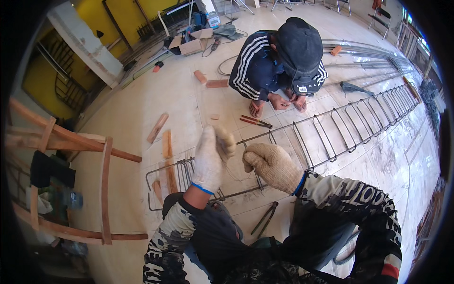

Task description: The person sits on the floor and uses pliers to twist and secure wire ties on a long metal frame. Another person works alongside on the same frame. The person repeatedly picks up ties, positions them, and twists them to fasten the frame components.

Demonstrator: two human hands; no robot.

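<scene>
A long steel rebar cage [323, 140] with bent stirrups lies on the floor, running from in front of me to the far right. Both my hands wear cream knitted gloves with blue cuffs and hover over its near end. My left hand [211, 154] is upright, its fingers curled toward the right. My right hand [275, 166] is closed with the fingertips pointing left, beside a stirrup. Whatever either hand pinches is hidden. Several stirrups sit bunched beside my left wrist. Dark long-handled pliers [265, 219] lie between my legs, and red-handled pliers [256, 122] rest beyond the cage.
Across the cage a co-worker in a dark cap [298, 47] squats, hands low near the feet. Wood pieces [167, 144] and bricks [217, 84] are scattered on the tiles. A wooden trestle [107, 189] stands at left. Loose rebar [364, 51] and a cardboard box [191, 46] lie farther back.
</scene>
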